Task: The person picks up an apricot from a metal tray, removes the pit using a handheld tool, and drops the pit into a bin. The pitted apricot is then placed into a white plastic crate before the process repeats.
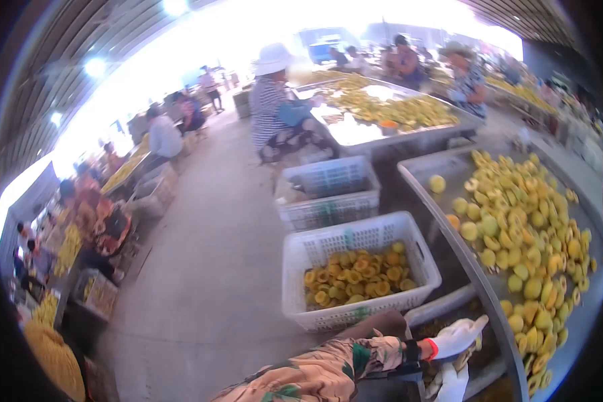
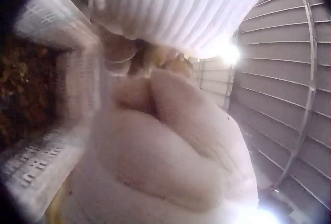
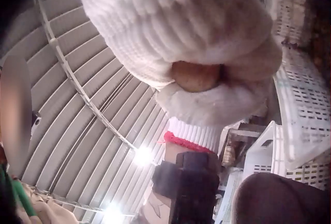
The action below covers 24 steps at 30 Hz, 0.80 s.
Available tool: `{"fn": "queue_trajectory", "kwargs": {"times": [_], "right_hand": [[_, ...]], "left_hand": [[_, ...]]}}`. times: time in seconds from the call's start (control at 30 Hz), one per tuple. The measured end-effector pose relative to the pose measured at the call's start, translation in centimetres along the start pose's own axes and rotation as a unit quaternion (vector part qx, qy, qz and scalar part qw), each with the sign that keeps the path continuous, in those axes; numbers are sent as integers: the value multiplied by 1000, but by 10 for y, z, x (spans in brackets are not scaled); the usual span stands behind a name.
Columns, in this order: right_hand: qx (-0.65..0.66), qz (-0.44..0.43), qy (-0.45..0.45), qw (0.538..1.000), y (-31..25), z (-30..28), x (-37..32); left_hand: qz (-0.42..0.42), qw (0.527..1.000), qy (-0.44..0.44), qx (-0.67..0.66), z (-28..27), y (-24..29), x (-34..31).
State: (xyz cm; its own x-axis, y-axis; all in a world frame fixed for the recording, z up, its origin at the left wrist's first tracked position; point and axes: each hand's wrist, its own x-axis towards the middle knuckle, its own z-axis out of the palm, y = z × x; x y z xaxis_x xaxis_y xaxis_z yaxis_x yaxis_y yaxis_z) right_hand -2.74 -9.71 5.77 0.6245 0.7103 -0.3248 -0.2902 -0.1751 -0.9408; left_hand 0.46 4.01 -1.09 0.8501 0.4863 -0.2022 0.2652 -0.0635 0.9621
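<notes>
In the head view my white-gloved left hand [image 1: 457, 337] is at the near edge of the metal table, over a grey tub [image 1: 419, 313]. My right hand [image 1: 454, 387], also gloved, is just below it, partly cut off. The left fingers curl close together in the left wrist view, holding a yellow peach [image 2: 178, 65], mostly hidden between the two hands. In the right wrist view the right fist grips a tan, rounded thing like a handle end [image 3: 195, 76]; its rest is hidden in the glove. Peach halves [image 1: 529, 234] cover the table beside the hands.
A white crate [image 1: 291, 285] with peach halves stands left of the table; another crate [image 1: 328, 213] stands behind it. The metal table's raised rim [image 1: 465, 264] runs alongside. Several people sit at other fruit tables farther back, one in a striped top [image 1: 271, 110].
</notes>
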Motion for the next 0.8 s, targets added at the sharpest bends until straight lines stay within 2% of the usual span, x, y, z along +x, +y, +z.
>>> {"fn": "queue_trajectory", "kwargs": {"times": [0.03,0.07,0.13,0.17,0.2,0.27,0.3,0.4,0.43,0.47,0.57,0.6,0.63,0.67,0.7,0.73,0.77,0.8], "right_hand": [[12,24,9,1000,1,6,0],[25,49,21,998,6,9,0],[21,-12,10,1000,10,14,1],[21,-44,8,999,12,16,0],[111,-10,-42,993,20,9,2],[287,60,-136,946,35,-7,9],[293,109,-90,946,32,-1,10],[198,91,-63,974,7,13,0],[229,112,-84,963,7,10,0],[260,132,-106,951,14,3,3],[313,150,-123,930,29,-7,15],[322,151,-117,927,26,-3,11],[283,86,-133,946,30,4,12],[368,124,-154,908,31,-1,13],[449,159,-172,862,34,-13,17],[527,194,-182,807,33,-21,17],[578,188,-179,773,35,-21,19],[632,217,-145,730,42,-28,21]], "left_hand": [[-48,995,-78,-47,-13,14,-6],[-8,997,-60,-57,-12,7,-3],[11,999,-29,-15,-16,16,-13],[16,999,-41,-13,-15,12,-10],[16,998,-51,-39,-19,14,-12],[15,993,-75,-88,-24,17,-17],[9,982,-92,-165,-17,-2,0],[-11,966,-75,-246,-14,-5,1],[-10,973,-95,-210,-24,4,-8],[-32,982,-40,-179,-10,-13,13],[-27,963,-141,-230,-3,-45,40],[-35,972,-93,-212,-7,-38,42],[-45,979,-47,-195,-8,-34,41],[-55,983,-1,-178,-10,-30,40],[-10,983,109,-149,-10,-27,37],[-15,978,74,-196,-28,-24,32],[-24,969,39,-242,-48,-17,24],[-35,958,5,-285,-67,-13,21]]}}
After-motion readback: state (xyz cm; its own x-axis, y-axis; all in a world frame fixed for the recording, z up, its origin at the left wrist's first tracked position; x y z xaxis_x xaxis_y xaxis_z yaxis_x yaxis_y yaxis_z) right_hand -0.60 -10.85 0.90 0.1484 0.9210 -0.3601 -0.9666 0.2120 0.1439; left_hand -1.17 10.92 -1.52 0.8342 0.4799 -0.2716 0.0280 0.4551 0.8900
